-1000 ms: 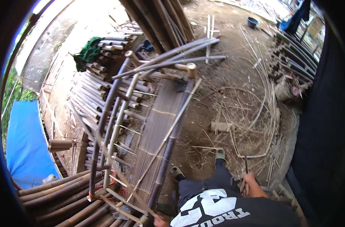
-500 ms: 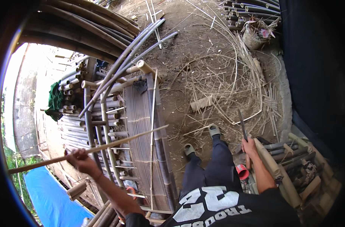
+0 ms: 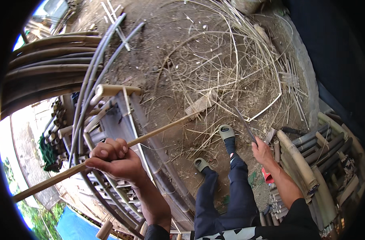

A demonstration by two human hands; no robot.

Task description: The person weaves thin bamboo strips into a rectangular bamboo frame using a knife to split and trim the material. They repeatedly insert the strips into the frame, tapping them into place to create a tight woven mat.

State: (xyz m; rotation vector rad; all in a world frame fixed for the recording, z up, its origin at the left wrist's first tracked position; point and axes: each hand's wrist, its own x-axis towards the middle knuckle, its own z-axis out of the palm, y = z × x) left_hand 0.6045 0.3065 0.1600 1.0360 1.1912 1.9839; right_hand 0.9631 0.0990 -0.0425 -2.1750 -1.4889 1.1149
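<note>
My left hand [image 3: 119, 162] is closed around a long, thin bamboo strip [image 3: 162, 130], raised at the left over a slatted bamboo frame [image 3: 146, 160]. One end of the strip runs out past my fist at the lower left; the other slants up toward a wooden block [image 3: 201, 104] on the ground. On the right, my right hand [image 3: 262, 152] grips a long-bladed knife [image 3: 245, 124], its blade pointing up and to the left. The knife's handle is mostly hidden in my fingers. The blade and the strip are apart.
Loose strips and shavings [image 3: 222, 76] litter the dirt floor ahead of my sandals [image 3: 226, 132]. Bamboo poles [image 3: 50, 60] are stacked at the upper left. More cut bamboo [image 3: 296, 160] lies at my right, with a red container [image 3: 267, 176] beside it.
My left hand has come up and to the right with the bamboo strip, nearer the camera. My view has shifted; the knife stays in my right hand.
</note>
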